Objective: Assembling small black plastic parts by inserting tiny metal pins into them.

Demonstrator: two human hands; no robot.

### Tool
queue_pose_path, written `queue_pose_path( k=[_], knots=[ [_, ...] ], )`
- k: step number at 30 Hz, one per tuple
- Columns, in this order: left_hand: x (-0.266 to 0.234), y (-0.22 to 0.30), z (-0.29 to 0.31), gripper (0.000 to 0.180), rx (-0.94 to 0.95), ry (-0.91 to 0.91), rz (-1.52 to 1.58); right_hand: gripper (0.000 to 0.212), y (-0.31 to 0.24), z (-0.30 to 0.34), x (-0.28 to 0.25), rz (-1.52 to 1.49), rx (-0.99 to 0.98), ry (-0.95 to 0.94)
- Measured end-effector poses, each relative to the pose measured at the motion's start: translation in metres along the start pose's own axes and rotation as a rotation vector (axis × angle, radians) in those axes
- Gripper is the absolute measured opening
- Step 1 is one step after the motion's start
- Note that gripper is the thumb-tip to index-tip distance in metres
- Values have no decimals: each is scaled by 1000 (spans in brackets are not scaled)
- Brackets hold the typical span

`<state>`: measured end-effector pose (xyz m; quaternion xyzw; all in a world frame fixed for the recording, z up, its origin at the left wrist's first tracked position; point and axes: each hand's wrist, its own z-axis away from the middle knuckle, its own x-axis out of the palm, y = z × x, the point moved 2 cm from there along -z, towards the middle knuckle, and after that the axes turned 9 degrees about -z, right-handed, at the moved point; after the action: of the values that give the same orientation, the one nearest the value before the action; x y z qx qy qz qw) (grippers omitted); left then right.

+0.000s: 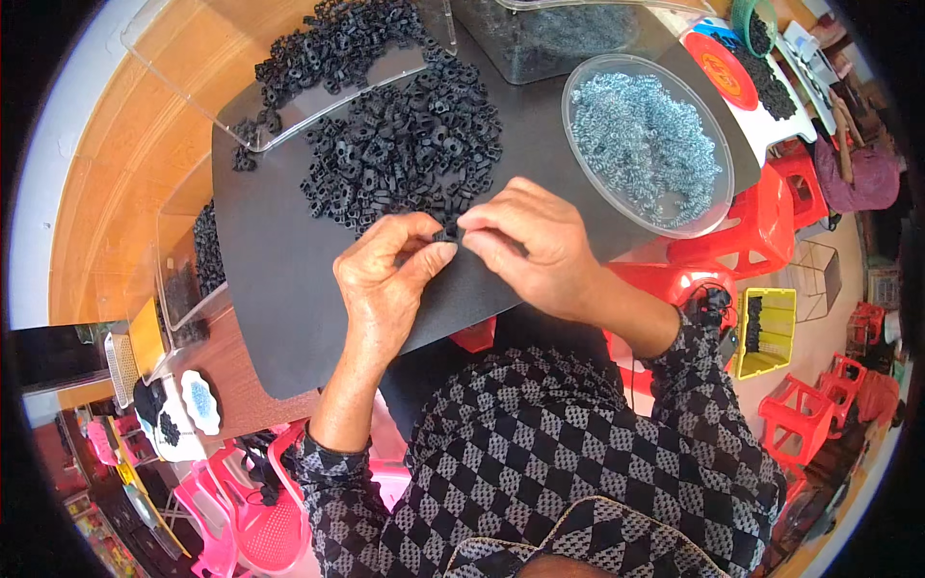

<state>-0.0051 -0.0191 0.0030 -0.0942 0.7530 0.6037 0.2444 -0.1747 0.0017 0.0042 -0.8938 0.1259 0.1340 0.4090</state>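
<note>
My left hand (385,275) pinches a small black plastic part (446,234) between thumb and fingertips, near the table's front edge. Close against that part, my right hand (535,241) has its thumb and forefinger pressed together; whatever lies between them is too small to make out. Just beyond both hands spreads a loose heap of similar black plastic parts (414,144). To the right, a round clear tub (725,183) holds a mass of small silvery coil springs (646,140).
The dark table (279,299) carries a tipped clear bin (260,143) spilling more black parts. Red stools (742,231) and a yellow crate (768,332) stand at right, pink chairs (265,520) at lower left. Another person (858,173) sits at far right.
</note>
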Motion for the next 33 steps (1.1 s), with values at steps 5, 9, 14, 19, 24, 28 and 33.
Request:
queue_pose_path(
  k=[5,9,14,19,24,28,33],
  knots=[
    [2,-6,22,15,-114,9,282,16,-8,11,14,-22,-6,-1],
    [2,-15,39,15,-246,-32,505,14,-12,19,19,-44,5,-31],
    [-1,-20,53,17,-268,58,484,11,15,12,4,267,38,-29],
    [-2,-23,55,15,-261,56,375,17,22,-3,9,403,16,-78],
    [-2,-20,55,16,-217,73,333,19,30,-3,20,596,-55,-164],
    [-2,-23,55,16,-207,81,323,18,31,-5,20,604,-61,-148],
    [-1,-20,53,17,-256,92,446,12,32,0,8,413,31,-98]
  ],
)
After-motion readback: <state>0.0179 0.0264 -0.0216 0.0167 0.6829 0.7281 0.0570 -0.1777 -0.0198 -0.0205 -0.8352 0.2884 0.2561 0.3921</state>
